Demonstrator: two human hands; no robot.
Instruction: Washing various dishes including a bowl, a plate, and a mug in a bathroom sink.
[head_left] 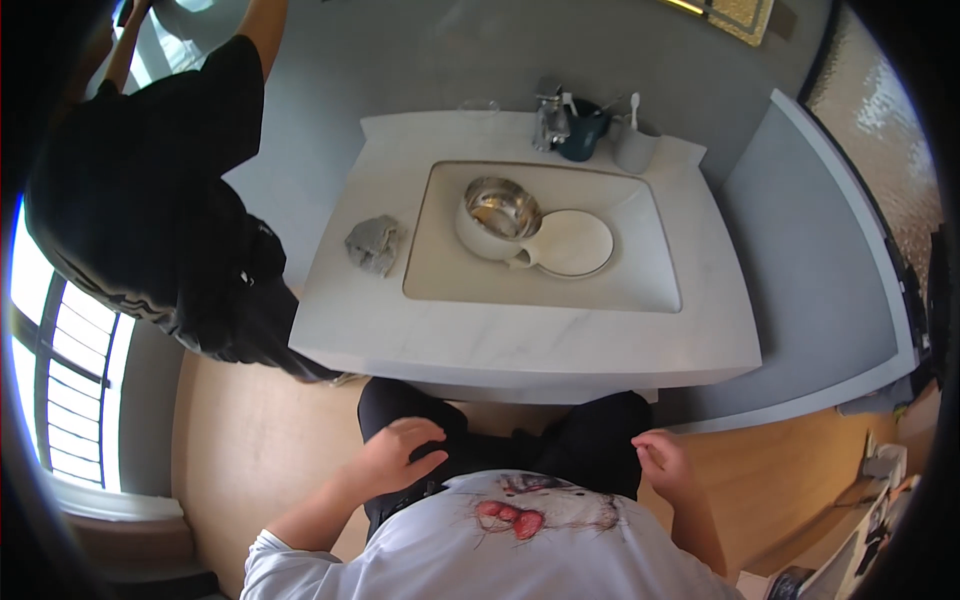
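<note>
My left hand [402, 455] hovers over my lap in front of the counter, fingers stretched out and thumb apart, holding nothing. On the other side my right hand [664, 463] is beside my right thigh, its fingers loosely bent and nothing visible in them. Both hands are clear of the counter. In the sink lies a deep round pot [485, 238], cream outside and shiny metal inside. A flat white disc, like a lid or plate [577, 243], rests against its right side. A short pale handle-like piece [523, 259] sits between them. A crumpled grey cloth [373, 245] lies left of the sink.
The white basin [540, 292] is set in a marble-look countertop [610, 345]. Behind it stand a metal faucet [550, 122], a dark teal cup [578, 140] and a grey cup [634, 150] with a toothbrush. Another person [150, 190] in black stands at left. A grey partition [810, 270] borders the right.
</note>
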